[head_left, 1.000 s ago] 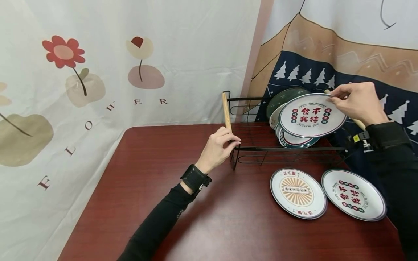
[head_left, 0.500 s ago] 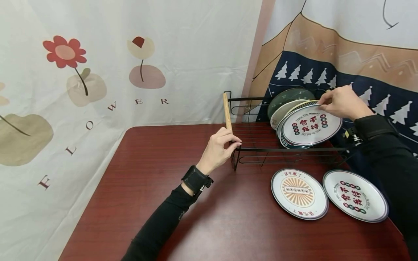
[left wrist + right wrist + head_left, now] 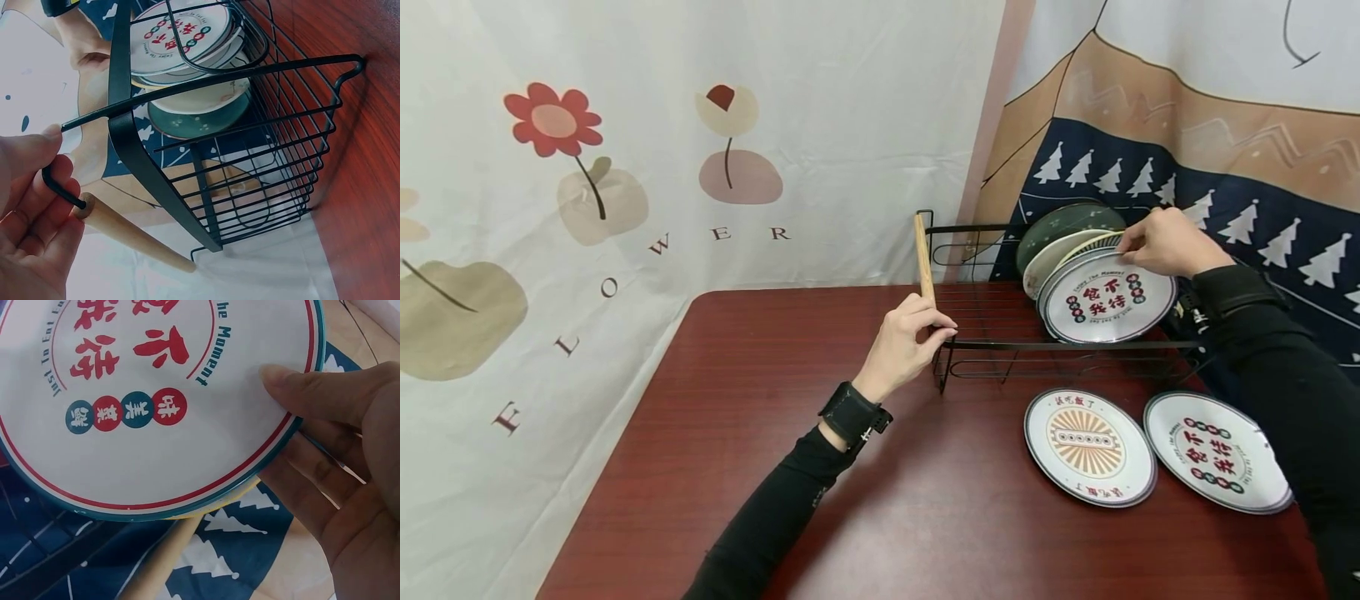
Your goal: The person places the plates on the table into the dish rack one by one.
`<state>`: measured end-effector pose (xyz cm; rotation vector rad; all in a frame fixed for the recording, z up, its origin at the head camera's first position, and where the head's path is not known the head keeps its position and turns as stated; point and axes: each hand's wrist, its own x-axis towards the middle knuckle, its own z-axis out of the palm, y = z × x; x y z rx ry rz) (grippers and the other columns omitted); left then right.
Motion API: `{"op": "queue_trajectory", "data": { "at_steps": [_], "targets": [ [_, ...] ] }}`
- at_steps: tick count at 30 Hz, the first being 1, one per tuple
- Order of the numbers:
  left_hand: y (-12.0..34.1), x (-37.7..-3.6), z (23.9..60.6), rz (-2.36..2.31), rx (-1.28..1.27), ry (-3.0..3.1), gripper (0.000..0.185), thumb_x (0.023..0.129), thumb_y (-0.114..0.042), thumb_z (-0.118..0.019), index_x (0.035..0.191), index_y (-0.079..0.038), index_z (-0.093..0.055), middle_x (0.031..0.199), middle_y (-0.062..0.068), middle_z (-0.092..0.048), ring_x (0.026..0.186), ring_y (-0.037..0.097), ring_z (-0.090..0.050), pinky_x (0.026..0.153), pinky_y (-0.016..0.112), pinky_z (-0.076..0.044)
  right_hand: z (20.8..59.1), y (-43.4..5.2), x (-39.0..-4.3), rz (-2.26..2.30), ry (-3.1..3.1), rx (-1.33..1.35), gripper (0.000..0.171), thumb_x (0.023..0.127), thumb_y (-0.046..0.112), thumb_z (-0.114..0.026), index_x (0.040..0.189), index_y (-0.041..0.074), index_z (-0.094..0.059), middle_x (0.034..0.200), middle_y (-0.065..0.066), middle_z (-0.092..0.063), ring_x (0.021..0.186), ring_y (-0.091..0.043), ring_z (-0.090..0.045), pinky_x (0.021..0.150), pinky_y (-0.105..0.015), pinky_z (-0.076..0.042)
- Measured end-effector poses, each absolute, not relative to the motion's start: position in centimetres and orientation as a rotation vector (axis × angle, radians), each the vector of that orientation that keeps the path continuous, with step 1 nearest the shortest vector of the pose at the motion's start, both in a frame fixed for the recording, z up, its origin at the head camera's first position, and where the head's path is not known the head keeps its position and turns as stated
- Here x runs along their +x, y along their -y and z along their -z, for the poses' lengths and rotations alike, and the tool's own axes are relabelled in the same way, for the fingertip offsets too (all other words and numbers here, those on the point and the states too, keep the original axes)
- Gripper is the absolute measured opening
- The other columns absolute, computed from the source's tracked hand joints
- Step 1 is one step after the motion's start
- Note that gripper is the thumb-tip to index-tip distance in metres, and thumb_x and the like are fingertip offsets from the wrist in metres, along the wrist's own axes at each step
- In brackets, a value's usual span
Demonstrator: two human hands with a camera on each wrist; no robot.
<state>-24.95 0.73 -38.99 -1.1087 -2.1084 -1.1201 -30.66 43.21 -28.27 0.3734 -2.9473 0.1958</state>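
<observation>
Your right hand [image 3: 1161,242] pinches the top rim of the printed plate [image 3: 1108,297], thumb on its face and fingers [image 3: 325,481] curled behind, as it stands leaning in the wire rack [image 3: 1060,342] against the other plates [image 3: 1063,237]. Ease it down until its lower edge seats between the wires, then let go gently. Your left hand [image 3: 906,342] grips the rack's near corner by the wooden handle [image 3: 922,254]; keep it braced. Two more plates [image 3: 1090,446] lie flat on the tabletop [image 3: 850,517], just in front of the rack.
</observation>
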Motion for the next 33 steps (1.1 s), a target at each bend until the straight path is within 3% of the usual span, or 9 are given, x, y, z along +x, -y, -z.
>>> {"op": "queue_trajectory", "data": {
  "at_steps": [2, 6, 12, 17, 23, 33],
  "targets": [
    [-0.7, -24.9, 39.0, 1.116, -1.107, 2.111, 0.004, 0.091, -0.01, -0.078, 0.095, -0.008, -0.08, 0.085, 0.003, -0.063, 0.08, 0.017, -0.048, 0.068, 0.023, -0.038, 28.5, -43.1, -30.8, -0.205, 2.958, 0.376, 0.005, 0.084, 0.005, -0.075, 0.085, 0.003, -0.079, 0.078, -0.012, -0.075, 0.072, -0.021, -0.057, 0.064, -0.031, -0.04],
    [-0.6, -24.8, 38.9, 1.113, -1.107, 2.111, 0.004, 0.092, -0.012, -0.077, 0.095, -0.01, -0.08, 0.086, 0.002, -0.063, 0.08, 0.015, -0.047, 0.069, 0.023, -0.038, 28.9, -43.2, -31.0, -0.222, 2.986, 0.381, 0.005, 0.084, 0.006, -0.076, 0.085, 0.002, -0.079, 0.079, -0.012, -0.076, 0.081, -0.027, -0.054, 0.085, -0.043, -0.033],
    [-0.6, -24.7, 38.9, 1.112, -1.113, 2.115, 0.005, 0.093, -0.012, -0.076, 0.096, -0.01, -0.079, 0.086, 0.001, -0.062, 0.08, 0.014, -0.046, 0.069, 0.023, -0.038, 29.3, -43.1, -31.3, -0.206, 3.009, 0.43, 0.004, 0.083, 0.006, -0.078, 0.084, 0.003, -0.079, 0.078, -0.013, -0.077, 0.084, -0.039, -0.066, 0.119, -0.065, -0.014],
    [-0.6, -24.7, 38.9, 1.126, -1.117, 2.113, 0.007, 0.093, -0.012, -0.076, 0.096, -0.007, -0.079, 0.086, 0.002, -0.062, 0.08, 0.024, -0.05, 0.069, 0.024, -0.037, 29.5, -43.1, -31.2, -0.183, 3.012, 0.417, 0.004, 0.082, 0.007, -0.078, 0.084, 0.004, -0.08, 0.078, -0.013, -0.077, 0.088, -0.043, -0.067, 0.123, -0.065, -0.007],
    [-0.5, -24.8, 38.7, 1.12, -1.11, 2.115, 0.006, 0.093, -0.013, -0.076, 0.095, -0.008, -0.079, 0.086, 0.002, -0.063, 0.079, 0.018, -0.048, 0.069, 0.024, -0.037, 29.7, -43.3, -31.1, -0.122, 2.976, 0.449, 0.004, 0.081, 0.01, -0.078, 0.081, 0.005, -0.079, 0.077, -0.012, -0.076, 0.085, -0.041, -0.068, 0.122, -0.063, -0.012],
    [-0.6, -24.7, 38.8, 1.127, -1.11, 2.13, 0.007, 0.093, -0.014, -0.076, 0.096, -0.009, -0.08, 0.086, 0.001, -0.063, 0.079, 0.023, -0.05, 0.07, 0.023, -0.037, 29.9, -43.3, -30.6, -0.118, 3.001, 0.401, 0.009, 0.085, 0.014, -0.077, 0.086, 0.006, -0.079, 0.082, -0.013, -0.078, 0.1, -0.048, -0.067, 0.128, -0.057, -0.002]
  ]
}}
